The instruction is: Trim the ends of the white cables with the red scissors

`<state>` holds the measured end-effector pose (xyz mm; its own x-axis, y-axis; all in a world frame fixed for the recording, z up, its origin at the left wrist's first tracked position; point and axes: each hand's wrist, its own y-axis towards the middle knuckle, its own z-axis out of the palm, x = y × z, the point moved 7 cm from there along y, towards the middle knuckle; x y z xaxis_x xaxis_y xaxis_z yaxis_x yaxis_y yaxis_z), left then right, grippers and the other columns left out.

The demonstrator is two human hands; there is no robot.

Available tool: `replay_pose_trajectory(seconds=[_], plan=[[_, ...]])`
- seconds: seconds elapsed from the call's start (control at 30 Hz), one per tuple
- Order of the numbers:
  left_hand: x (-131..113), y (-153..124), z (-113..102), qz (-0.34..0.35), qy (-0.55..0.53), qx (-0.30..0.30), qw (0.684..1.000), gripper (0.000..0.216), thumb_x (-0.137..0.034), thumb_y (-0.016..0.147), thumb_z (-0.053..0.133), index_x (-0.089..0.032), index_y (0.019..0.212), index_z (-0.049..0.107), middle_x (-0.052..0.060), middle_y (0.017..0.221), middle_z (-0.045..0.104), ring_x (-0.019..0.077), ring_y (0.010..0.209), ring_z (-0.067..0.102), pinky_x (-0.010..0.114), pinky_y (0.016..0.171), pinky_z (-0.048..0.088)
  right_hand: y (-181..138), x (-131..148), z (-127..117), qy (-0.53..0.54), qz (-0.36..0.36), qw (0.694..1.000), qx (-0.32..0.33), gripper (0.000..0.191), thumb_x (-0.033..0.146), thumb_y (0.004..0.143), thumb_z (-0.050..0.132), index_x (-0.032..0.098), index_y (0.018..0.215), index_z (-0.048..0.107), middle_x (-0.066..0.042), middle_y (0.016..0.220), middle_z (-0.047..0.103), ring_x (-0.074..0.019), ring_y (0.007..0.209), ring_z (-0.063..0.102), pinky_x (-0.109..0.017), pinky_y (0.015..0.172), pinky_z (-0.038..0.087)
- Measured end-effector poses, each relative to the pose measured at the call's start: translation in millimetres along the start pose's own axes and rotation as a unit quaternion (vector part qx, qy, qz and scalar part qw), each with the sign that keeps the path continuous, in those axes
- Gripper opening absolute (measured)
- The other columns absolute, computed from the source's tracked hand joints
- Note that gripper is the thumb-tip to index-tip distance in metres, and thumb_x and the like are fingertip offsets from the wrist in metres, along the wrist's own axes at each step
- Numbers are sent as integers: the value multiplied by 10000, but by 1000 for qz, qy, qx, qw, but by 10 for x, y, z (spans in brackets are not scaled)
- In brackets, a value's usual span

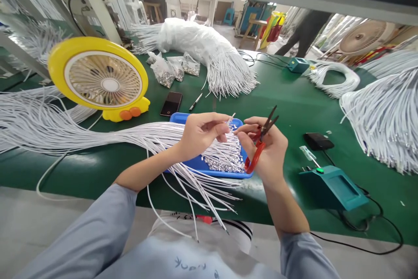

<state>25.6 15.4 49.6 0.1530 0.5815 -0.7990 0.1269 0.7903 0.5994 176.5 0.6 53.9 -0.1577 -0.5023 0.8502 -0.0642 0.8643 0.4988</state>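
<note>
My left hand [206, 134] pinches the end of a white cable [231, 118] above a blue tray [199, 166]. Close by on its right, my right hand [267, 148] is closed around red-handled scissors [255, 157], whose dark blades point up and away. The thumb and forefinger of that hand come together near the cable end; whether anything small sits between them I cannot tell. A bundle of white cables [146, 133] runs in from the left, many of its ends lying in the tray among small silvery metal pieces [225, 165]. Several loose cables [202, 189] hang over the table's front edge.
A yellow fan [109, 83] stands at left, with a phone [171, 104] and a pen [196, 102] beyond the tray. Behind lie bags of metal parts [163, 72] and a wrapped cable bundle [209, 48]. At right are a teal device [336, 187] and more cables [385, 113].
</note>
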Motion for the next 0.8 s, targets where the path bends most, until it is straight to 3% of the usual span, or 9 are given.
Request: replay_pose_trajectory(seconds=[0.13, 0.33, 0.5, 0.63, 0.8], plan=[[50, 5, 35, -78, -89, 33, 992, 177, -261, 869, 650, -93, 909, 689, 27, 664, 691, 101, 505, 661, 168, 475, 565, 55, -63, -7, 14, -1, 1000, 6, 221, 169, 793, 689, 225, 991, 612, 5, 792, 705, -112, 657, 628, -243, 579, 457], [152, -59, 186, -174, -177, 97, 964, 212, -302, 852, 683, -91, 870, 693, 20, 643, 673, 96, 489, 656, 143, 447, 546, 46, -5, -92, 41, -49, 996, -63, 234, 126, 755, 717, 227, 933, 604, 6, 830, 714, -120, 701, 647, -254, 617, 471], [206, -103, 268, -220, -198, 131, 946, 282, -365, 833, 702, -86, 873, 695, 17, 622, 655, 96, 487, 648, 149, 450, 544, 38, 15, -80, 56, -47, 996, -47, 253, 123, 745, 732, 236, 932, 604, 20, 827, 718, -104, 677, 644, -236, 586, 467], [213, -109, 296, -209, -178, 135, 952, 281, -367, 841, 688, -86, 864, 691, 22, 627, 651, 99, 490, 643, 162, 455, 545, 39, -3, -87, 55, -32, 997, -45, 302, 106, 690, 776, 232, 908, 610, 36, 773, 702, -95, 650, 626, -219, 556, 461], [135, -51, 215, -109, -96, 67, 987, 223, -318, 759, 770, -107, 792, 705, 30, 696, 657, 98, 581, 640, 193, 557, 572, 29, -1, -83, 43, -23, 997, -58, 299, 199, 676, 810, 229, 884, 596, 28, 751, 693, -110, 642, 618, -236, 555, 485]])
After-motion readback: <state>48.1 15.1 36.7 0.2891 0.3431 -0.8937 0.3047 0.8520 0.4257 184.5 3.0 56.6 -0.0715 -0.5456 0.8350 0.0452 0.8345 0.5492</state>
